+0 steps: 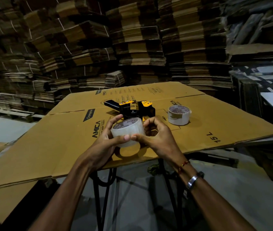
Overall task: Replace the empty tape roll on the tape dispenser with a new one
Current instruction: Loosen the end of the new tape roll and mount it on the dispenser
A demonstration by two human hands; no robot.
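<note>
A full roll of clear tape (127, 132) with red print on its core is held above the cardboard sheet in both hands. My left hand (110, 134) grips its left side, thumb on the front face. My right hand (155, 135) holds the right side, thumb meeting the left thumb at the front. Behind the roll lies the black and yellow tape dispenser (130, 107) on its side, handle pointing left. A second tape roll (179, 115), thinner and with a torn-looking core, stands to the right of the dispenser.
A large flattened cardboard box (66, 139) covers the table, whose black metal legs (102, 189) show below. Tall stacks of folded cartons (132, 39) wall the back. More boxes (265, 80) stand at the right.
</note>
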